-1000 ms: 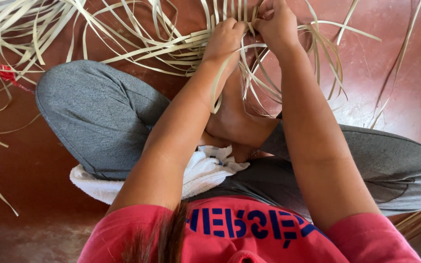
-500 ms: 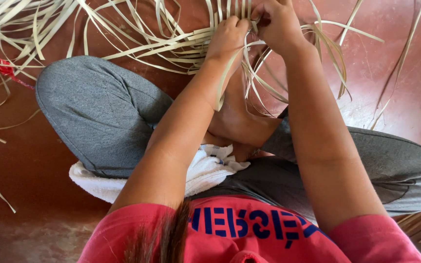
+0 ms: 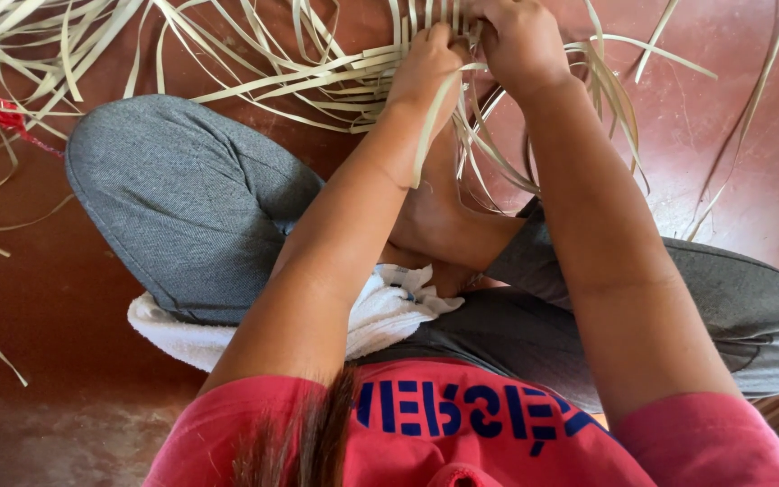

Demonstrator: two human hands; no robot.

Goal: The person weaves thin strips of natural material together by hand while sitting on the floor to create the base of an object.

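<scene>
**Hazards: Strip Handling at the Far Edge of the Floor Area**

The left hand (image 3: 430, 63) and right hand (image 3: 516, 41) work close together at the top edge of view. Both grips are closed on pale flat strips (image 3: 317, 81), which fan across the red floor (image 3: 38, 298) ahead of the crossed legs. One strip (image 3: 430, 131) hangs from the left grip over the wrist toward the bare foot (image 3: 435, 216).

Probable faults:
- Kinking or splitting, caused by a hard bend at the pinch point.
- Tangling, caused by loose ends crossing beside the right forearm.
- Slippage, caused by uneven tension between the hands.
- Cuts to the fingers, likely if strip edges slide through a tight grip.

A white cloth (image 3: 380, 316) lies in the lap, clear of the work.
</scene>
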